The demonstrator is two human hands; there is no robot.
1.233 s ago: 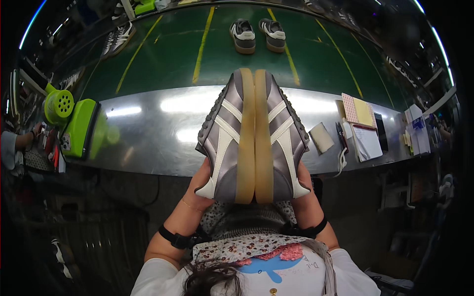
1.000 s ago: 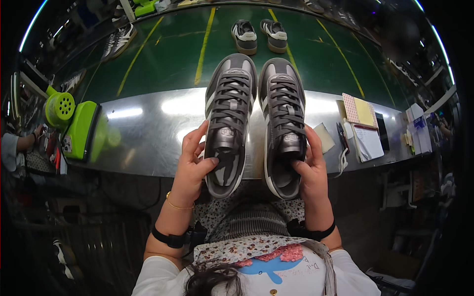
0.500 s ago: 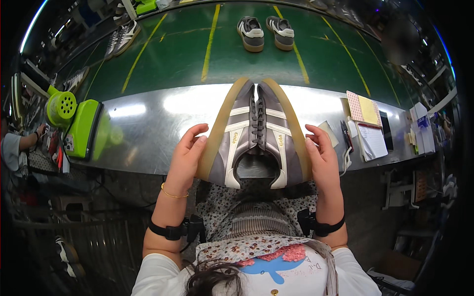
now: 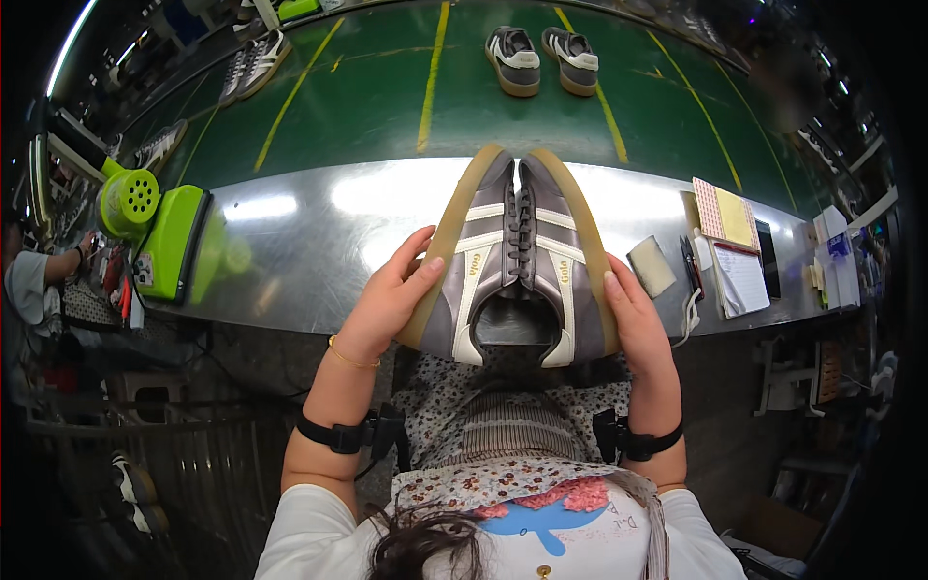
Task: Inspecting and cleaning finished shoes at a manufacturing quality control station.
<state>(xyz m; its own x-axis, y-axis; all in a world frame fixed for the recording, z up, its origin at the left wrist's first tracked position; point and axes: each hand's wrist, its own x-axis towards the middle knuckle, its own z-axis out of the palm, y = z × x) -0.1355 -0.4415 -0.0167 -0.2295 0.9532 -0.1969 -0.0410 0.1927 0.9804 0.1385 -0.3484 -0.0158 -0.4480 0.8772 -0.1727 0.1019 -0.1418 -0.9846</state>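
Between my hands are two grey sneakers with cream stripes and gum soles, held side by side with their toes away from me. My left hand (image 4: 389,302) grips the left sneaker (image 4: 491,253) by its outer sole edge, thumb along the sole. On the other side, my right hand (image 4: 638,317) is against the sole of the right sneaker (image 4: 559,246), its thumb near the sole edge. The uppers face each other, laces nearly meeting in the middle, and the open collars point toward me. The fingertips beneath the shoes are partly hidden.
A metal worktop (image 4: 290,261) borders a green belt (image 4: 367,106) with yellow lines. Another sneaker pair (image 4: 541,63) stands on it. At left is a lime-green device (image 4: 174,242); at right lie a pale sponge block (image 4: 652,267), pens (image 4: 691,261) and a notebook (image 4: 742,280).
My hands have closed in on the sneakers' sides; the left one now overlaps the sole more. The whole view has shifted slightly, and the sponge block, half hidden before, now shows fully.
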